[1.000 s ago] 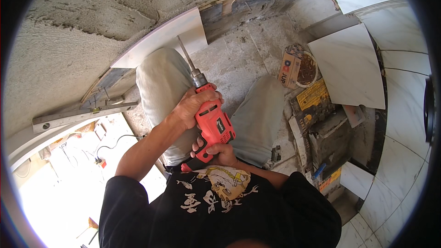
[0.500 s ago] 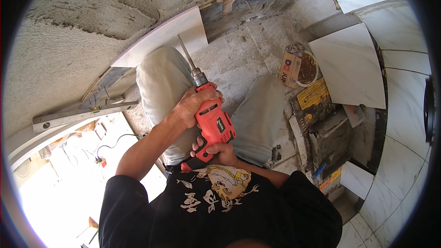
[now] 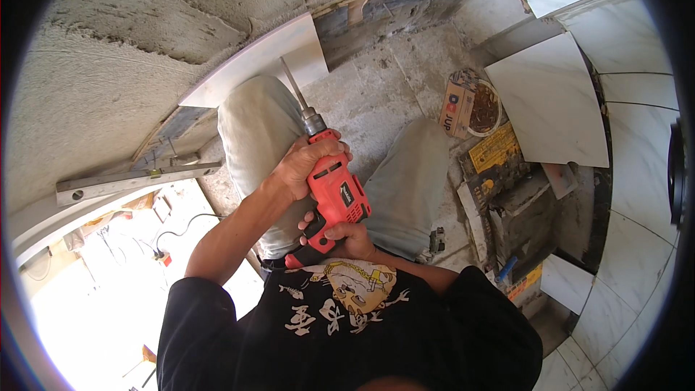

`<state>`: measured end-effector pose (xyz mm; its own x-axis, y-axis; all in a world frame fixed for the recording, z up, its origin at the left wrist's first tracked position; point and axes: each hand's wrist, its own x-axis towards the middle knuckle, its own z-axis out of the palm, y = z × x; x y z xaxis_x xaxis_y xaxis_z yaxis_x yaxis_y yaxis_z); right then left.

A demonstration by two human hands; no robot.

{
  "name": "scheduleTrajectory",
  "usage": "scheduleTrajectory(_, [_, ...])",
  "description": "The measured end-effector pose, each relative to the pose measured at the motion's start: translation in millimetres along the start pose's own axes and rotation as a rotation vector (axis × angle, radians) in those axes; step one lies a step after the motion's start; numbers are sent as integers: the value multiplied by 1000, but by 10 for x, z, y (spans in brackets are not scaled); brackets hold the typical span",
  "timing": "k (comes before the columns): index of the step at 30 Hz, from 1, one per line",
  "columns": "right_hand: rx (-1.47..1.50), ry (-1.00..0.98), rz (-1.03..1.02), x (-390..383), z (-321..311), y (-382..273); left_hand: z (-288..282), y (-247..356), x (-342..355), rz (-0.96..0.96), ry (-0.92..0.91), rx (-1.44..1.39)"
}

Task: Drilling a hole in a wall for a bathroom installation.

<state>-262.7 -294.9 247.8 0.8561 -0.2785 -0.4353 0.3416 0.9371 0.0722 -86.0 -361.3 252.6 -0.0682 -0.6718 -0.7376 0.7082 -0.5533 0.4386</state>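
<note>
Almost nothing has shifted since the earlier frames: the red drill [image 3: 334, 192] is kept in the same place above the knees, its long bit [image 3: 293, 85] angled up toward the pale tile [image 3: 253, 65] at the foot of the rough plastered wall [image 3: 130, 43]. The drill's front is wrapped by the left hand [image 3: 308, 163], and its handle is clenched by the right hand [image 3: 349, 235]. With so little changed, the bit seems held steady at the tile, not repositioned; a spirit level [image 3: 134, 181] lies to the left.
</note>
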Motion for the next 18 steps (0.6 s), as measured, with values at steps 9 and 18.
scheduleTrajectory(9, [79, -15, -52, 12, 11, 27, 20, 4, -3, -7, 13, -1])
scheduleTrajectory(18, [81, -23, -33, 7, -3, 29, 2, -8, 11, -2, 9, 8])
